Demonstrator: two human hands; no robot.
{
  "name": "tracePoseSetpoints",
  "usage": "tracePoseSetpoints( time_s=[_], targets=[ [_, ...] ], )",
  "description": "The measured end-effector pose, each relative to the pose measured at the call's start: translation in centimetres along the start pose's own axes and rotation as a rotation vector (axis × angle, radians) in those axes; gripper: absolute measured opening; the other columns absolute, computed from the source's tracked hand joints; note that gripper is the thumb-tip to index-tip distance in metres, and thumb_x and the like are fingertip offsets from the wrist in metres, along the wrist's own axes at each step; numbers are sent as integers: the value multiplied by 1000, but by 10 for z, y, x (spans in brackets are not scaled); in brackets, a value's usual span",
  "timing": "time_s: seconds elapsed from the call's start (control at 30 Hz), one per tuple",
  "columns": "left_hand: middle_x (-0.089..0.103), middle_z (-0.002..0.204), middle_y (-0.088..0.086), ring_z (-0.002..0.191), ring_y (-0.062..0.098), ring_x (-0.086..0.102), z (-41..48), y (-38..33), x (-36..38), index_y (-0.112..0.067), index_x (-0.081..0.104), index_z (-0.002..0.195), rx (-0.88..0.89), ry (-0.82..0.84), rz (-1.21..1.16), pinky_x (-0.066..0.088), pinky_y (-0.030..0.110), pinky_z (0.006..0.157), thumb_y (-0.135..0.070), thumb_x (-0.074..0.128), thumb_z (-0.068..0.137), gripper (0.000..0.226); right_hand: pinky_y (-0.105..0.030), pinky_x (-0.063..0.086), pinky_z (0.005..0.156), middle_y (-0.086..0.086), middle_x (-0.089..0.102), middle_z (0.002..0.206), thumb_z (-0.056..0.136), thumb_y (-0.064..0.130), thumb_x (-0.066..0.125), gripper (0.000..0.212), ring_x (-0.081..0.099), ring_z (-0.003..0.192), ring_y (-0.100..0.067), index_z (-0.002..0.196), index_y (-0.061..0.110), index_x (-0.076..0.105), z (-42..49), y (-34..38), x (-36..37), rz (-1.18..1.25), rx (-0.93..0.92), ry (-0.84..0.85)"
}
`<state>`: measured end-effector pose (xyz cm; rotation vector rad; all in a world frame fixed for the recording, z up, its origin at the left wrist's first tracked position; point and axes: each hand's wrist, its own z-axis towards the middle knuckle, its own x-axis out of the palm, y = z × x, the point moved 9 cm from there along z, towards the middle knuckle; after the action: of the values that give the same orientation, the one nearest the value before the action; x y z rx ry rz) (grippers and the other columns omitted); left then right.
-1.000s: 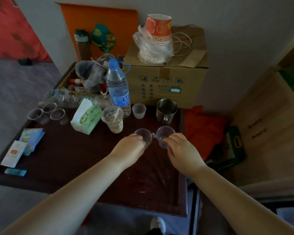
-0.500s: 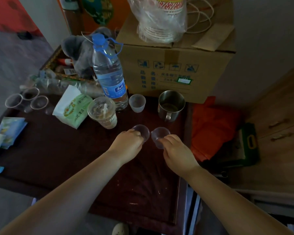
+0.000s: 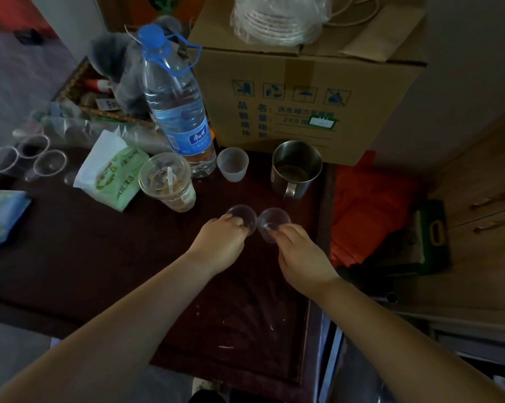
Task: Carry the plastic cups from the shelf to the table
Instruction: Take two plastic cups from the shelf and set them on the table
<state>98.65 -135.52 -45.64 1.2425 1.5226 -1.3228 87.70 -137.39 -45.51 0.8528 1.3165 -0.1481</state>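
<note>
Two small clear plastic cups sit side by side low over the dark table (image 3: 85, 257), near its right side. My left hand (image 3: 220, 244) grips the left cup (image 3: 243, 214) by its near rim. My right hand (image 3: 300, 253) pinches the right cup (image 3: 275, 219) at its near edge. Whether the cups rest on the tabletop or hang just above it, I cannot tell. Three more clear cups (image 3: 27, 158) stand at the table's far left.
Behind the hands stand a lidded drink cup (image 3: 168, 181), a water bottle (image 3: 177, 109), a small translucent cup (image 3: 233, 164), a steel mug (image 3: 296, 168) and a cardboard box (image 3: 303, 82). A tissue pack (image 3: 110, 170) lies left. Orange fabric (image 3: 367, 210) lies off the table's right edge.
Both hands with their cups have sunk toward the tabletop and moved slightly forward. The camera has come closer and tilted down, so the table items look larger.
</note>
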Motion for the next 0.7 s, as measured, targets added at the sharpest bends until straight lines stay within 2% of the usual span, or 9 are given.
tracePoseSetpoints(
  time_s=[0.17, 0.57, 0.7],
  targets=[
    [60, 114, 6, 113, 25, 48, -1, -2, 4, -11, 57, 116, 2, 9, -1, 42, 34, 81, -13, 42, 89, 30, -38, 46, 93, -15, 53, 125, 79, -1, 51, 46, 43, 122, -29, 125, 3, 48, -2, 2, 3, -35, 7, 0],
    [60, 110, 4, 107, 23, 50, -11, -1, -9, -13, 59, 114, 5, -25, 15, 43, 33, 76, -18, 47, 87, 30, -35, 44, 89, -10, 57, 119, 77, 1, 54, 46, 47, 117, -26, 123, 8, 51, -11, 11, -18, -80, 52, -59],
    [60, 112, 2, 102, 21, 50, -23, -5, -26, -15, 58, 114, 17, -80, 35, 45, 32, 73, -23, 49, 86, 31, -33, 43, 89, -5, 56, 120, 81, 5, 51, 44, 46, 117, -21, 124, 11, 51, -17, 20, -30, -94, 75, -83]
  ],
)
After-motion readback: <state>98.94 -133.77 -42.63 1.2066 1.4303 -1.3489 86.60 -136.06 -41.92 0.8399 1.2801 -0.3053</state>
